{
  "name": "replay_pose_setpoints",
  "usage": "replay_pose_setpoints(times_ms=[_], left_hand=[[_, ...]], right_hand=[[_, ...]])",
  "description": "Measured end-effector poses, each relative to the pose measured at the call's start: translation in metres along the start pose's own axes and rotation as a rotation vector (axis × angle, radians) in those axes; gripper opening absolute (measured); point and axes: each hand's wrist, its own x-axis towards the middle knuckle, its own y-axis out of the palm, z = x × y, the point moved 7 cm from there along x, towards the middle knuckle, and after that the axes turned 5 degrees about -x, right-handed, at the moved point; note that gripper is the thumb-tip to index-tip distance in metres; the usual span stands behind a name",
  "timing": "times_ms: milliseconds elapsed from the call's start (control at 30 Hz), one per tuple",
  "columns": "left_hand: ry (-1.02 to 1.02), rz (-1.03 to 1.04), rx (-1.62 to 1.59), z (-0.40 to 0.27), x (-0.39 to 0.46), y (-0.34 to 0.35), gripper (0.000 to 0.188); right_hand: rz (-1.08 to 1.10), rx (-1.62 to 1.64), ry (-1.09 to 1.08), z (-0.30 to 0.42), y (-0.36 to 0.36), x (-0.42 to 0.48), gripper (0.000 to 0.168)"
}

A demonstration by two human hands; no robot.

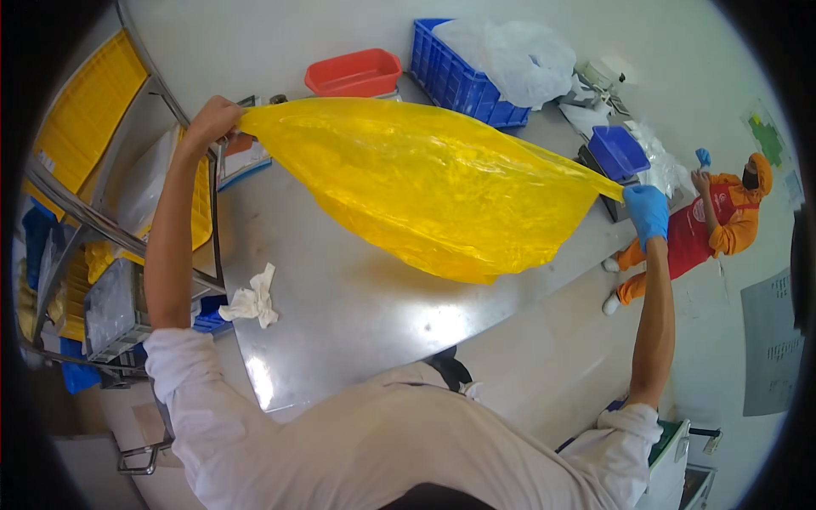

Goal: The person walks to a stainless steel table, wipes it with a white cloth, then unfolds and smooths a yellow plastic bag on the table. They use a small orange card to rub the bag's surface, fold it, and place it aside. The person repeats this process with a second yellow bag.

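A large yellow plastic bag [433, 185] hangs stretched out above a stainless steel table [357, 306]. My left hand [217, 120], bare, grips its left corner, and my right hand [648, 210], in a blue glove, grips the right corner. The lower edge of the plastic hangs loose between them. On the table's left part lies a crumpled whitish cloth or glove [254, 299], below the plastic and touched by neither hand.
A red tray [354, 73], a blue crate [459, 76] with clear plastic and a small blue basin [618, 153] stand along the far side. A metal rack [95, 217] holds yellow crates at left. A co-worker [720, 217] stands at right.
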Motion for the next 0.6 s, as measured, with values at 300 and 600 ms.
replay_pose_setpoints(times_ms=[300, 600], left_hand=[[0.071, -0.127, -0.262, -0.062, 0.054, -0.005, 0.025], [0.197, -0.262, -0.248, -0.020, -0.054, 0.055, 0.026]], right_hand=[[-0.413, -0.248, -0.257, -0.032, -0.057, 0.119, 0.039], [-0.339, 0.423, -0.223, -0.115, -0.031, 0.085, 0.034]])
